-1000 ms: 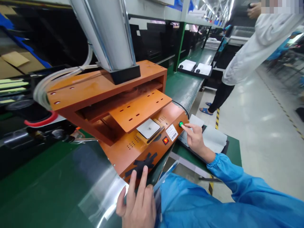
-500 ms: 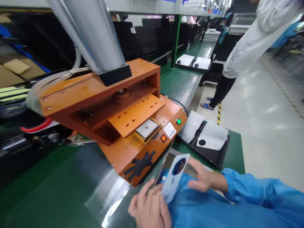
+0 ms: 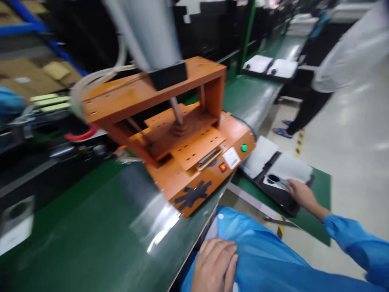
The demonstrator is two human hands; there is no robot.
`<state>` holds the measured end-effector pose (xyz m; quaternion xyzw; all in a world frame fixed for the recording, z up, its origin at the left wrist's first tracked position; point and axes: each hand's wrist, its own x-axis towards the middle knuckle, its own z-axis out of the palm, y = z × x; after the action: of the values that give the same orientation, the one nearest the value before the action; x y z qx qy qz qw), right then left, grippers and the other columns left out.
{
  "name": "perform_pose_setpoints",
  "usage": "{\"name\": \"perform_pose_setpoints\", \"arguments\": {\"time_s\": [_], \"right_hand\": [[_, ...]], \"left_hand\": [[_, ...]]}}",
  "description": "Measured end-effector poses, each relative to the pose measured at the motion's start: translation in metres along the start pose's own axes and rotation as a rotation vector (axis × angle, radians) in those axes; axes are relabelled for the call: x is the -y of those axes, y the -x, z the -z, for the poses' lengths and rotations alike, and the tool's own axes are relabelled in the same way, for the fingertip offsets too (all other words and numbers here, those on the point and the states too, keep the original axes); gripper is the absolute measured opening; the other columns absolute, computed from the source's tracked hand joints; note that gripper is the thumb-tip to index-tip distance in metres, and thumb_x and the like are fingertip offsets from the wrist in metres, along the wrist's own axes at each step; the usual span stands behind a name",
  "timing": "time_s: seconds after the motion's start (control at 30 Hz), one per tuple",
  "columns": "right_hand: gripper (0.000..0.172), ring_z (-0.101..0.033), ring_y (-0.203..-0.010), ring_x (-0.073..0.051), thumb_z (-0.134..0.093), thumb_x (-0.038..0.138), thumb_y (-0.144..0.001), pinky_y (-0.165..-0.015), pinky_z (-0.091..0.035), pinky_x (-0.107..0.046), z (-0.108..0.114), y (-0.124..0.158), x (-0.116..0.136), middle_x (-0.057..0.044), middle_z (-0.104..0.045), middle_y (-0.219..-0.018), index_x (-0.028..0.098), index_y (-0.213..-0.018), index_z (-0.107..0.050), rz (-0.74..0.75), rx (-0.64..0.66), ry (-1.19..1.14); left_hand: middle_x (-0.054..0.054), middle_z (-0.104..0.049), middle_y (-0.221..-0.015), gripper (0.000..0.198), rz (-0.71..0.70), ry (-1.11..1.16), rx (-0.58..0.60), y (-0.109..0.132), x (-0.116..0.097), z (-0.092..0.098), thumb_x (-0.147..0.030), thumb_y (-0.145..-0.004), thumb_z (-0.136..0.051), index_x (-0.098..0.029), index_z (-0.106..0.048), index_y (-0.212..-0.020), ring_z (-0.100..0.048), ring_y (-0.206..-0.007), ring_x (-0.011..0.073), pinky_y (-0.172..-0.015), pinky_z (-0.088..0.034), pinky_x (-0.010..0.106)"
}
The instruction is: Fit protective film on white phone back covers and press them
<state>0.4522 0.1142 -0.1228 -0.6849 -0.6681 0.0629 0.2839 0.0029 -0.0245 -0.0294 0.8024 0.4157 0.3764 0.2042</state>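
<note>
At the right, my right hand point(image 3: 302, 195) reaches over a black tray point(image 3: 287, 201), its fingers closed on the edge of a thin phone back cover point(image 3: 284, 183). That cover is seen nearly edge-on and overlaps a pale piece with a dark round camera disc, so their outlines partly merge. Low in the middle, my left hand point(image 3: 214, 263) rests against the blue garment point(image 3: 252, 239) by the table edge. Its fingers are curled together, no object shows in them, and the palm side is hidden. An orange press point(image 3: 209, 142) stands ahead, its plate down over a fixture point(image 3: 209, 158).
White sheets point(image 3: 261, 156) lie in the near tray. Further along the green table point(image 3: 100, 227) is another tray with white pieces point(image 3: 282, 68). A blurred pale piece with a dark circle point(image 3: 18, 223) lies at far left. A person in white point(image 3: 343, 61) stands at right.
My right hand has carried the phone back cover from near my lap to the black tray. My left hand has let go of it. The press plate has come down; the view has shifted.
</note>
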Motion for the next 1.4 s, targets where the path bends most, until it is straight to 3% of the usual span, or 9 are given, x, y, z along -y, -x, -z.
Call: {"name": "perform_pose_setpoints", "arguments": {"time_s": [0.17,0.3,0.4,0.47,0.6,0.77,0.97,1.13,1.4], "right_hand": [[0.072,-0.051,-0.047,-0.024,-0.044,0.089,-0.08,-0.049,-0.033,-0.039,-0.025,-0.007,-0.037,-0.017,-0.064,-0.065,0.022,-0.073,-0.069,0.241,-0.014,0.076],[0.055,-0.063,-0.068,-0.033,-0.034,0.067,-0.097,-0.051,-0.038,-0.041,-0.048,-0.016,-0.026,-0.019,-0.069,-0.09,0.025,-0.104,-0.07,0.473,-0.117,0.268],[0.026,-0.068,-0.077,-0.03,-0.052,0.042,-0.099,-0.058,-0.048,-0.042,-0.058,-0.023,0.025,-0.014,-0.071,-0.097,0.026,-0.113,-0.067,0.738,-0.032,0.105],[0.022,-0.07,-0.078,-0.024,-0.066,0.021,-0.092,-0.067,-0.054,-0.038,-0.061,-0.021,0.073,-0.011,-0.072,-0.097,0.026,-0.114,-0.067,0.896,0.028,-0.038],[0.028,-0.068,-0.082,-0.021,-0.067,0.008,-0.087,-0.073,-0.056,-0.035,-0.056,-0.002,0.175,-0.008,-0.07,-0.093,0.023,-0.111,-0.069,1.073,0.127,-0.264],[0.024,-0.061,-0.082,-0.017,-0.054,0.008,-0.092,-0.073,-0.052,-0.033,-0.036,0.013,0.297,-0.007,-0.067,-0.093,0.018,-0.109,-0.068,1.173,0.3,-0.483],[0.016,-0.055,-0.08,-0.016,-0.056,0.016,-0.098,-0.071,-0.043,-0.03,-0.029,-0.006,0.407,-0.005,-0.067,-0.091,0.016,-0.109,-0.067,1.186,0.29,-0.596],[0.024,-0.056,-0.083,-0.017,-0.05,0.017,-0.102,-0.07,-0.037,-0.033,-0.044,-0.018,0.438,-0.006,-0.068,-0.094,0.012,-0.12,-0.065,1.384,0.2,-0.485],[0.019,-0.053,-0.077,-0.017,-0.052,0.017,-0.101,-0.07,-0.032,-0.034,-0.048,-0.009,0.436,-0.005,-0.067,-0.085,0.013,-0.092,-0.069,1.55,0.191,-0.444]], "left_hand": [[0.004,-0.076,-0.099,0.018,0.34,-0.121,-0.172,0.007,0.013,0.067,-0.015,-0.095,-0.058,-0.023,-0.071,-0.103,-0.069,-0.093,0.0177,-0.086,-0.055,0.033],[0.005,-0.075,-0.104,0.02,0.642,-0.414,-0.394,0.009,0.084,0.133,-0.031,-0.098,-0.057,-0.024,-0.074,-0.089,-0.067,-0.103,0.021,-0.095,-0.053,0.039],[0.014,-0.068,-0.126,0.022,0.773,-0.56,-0.517,0.005,0.151,0.167,-0.032,-0.096,-0.059,-0.017,-0.074,-0.105,-0.059,-0.12,0.0295,-0.109,-0.041,0.056],[0.017,-0.063,-0.134,0.03,0.853,-0.614,-0.569,0.002,0.186,0.178,-0.035,-0.093,-0.065,-0.013,-0.071,-0.113,-0.053,-0.129,0.0343,-0.11,-0.037,0.065],[0.009,-0.066,-0.128,0.03,0.901,-0.646,-0.614,0.005,0.215,0.183,-0.042,-0.094,-0.066,-0.017,-0.069,-0.11,-0.057,-0.125,0.0266,-0.11,-0.043,0.056],[0.01,-0.077,-0.105,0.033,0.804,-0.599,-0.646,0.01,0.182,0.177,-0.045,-0.099,-0.055,-0.018,-0.074,-0.105,-0.07,-0.095,0.0234,-0.09,-0.054,0.042],[0.005,-0.077,-0.092,0.018,0.53,-0.701,-0.465,0.016,0.077,0.142,-0.036,-0.096,-0.064,-0.021,-0.074,-0.098,-0.068,-0.086,0.0204,-0.081,-0.047,0.035],[0.005,-0.073,-0.088,0.02,0.315,-0.82,-0.343,0.023,0.016,0.124,-0.011,-0.093,-0.065,-0.017,-0.067,-0.112,-0.065,-0.083,0.0181,-0.079,-0.045,0.033],[0.003,-0.071,-0.087,0.015,0.407,-0.747,-0.367,0.034,0.003,0.113,-0.008,-0.092,-0.067,-0.018,-0.065,-0.103,-0.062,-0.08,0.015,-0.075,-0.045,0.03]]}}
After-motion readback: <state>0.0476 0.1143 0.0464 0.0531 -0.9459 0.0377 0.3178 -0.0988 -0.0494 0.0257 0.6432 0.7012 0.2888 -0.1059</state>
